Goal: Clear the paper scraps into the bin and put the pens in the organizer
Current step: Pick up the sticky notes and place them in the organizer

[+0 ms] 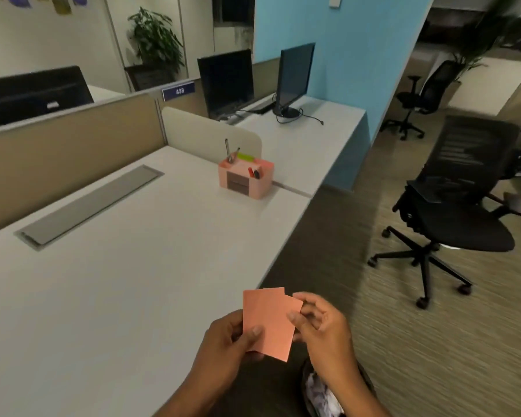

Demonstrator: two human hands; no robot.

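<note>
Two salmon-pink paper scraps (268,320) are pinched between both hands, held out past the front edge of the tabletop (127,266). Left hand (229,341) has its grip closed on the lower left of the front sheet, thumb flat on the face, fingers tucked behind. Right hand (319,323) pinches the right edge, thumb and forefinger on the sheet peeking out behind, other fingers loosely curled. Both forearms come up from the bottom of the frame, which cuts them off.

Under the right wrist there's what looks like the bin (316,389), dark rim with crumpled white paper inside, but most of it is hidden by the arm, so hard to be sure.

Further back, the pink organizer (247,179) sits near the tabletop's far right corner. A couple of pens (228,150) stand upright in its back slot, and something red and black pokes out of the front one, too small to make out. An office chair (451,206) stands off to the right, blurry.
</note>
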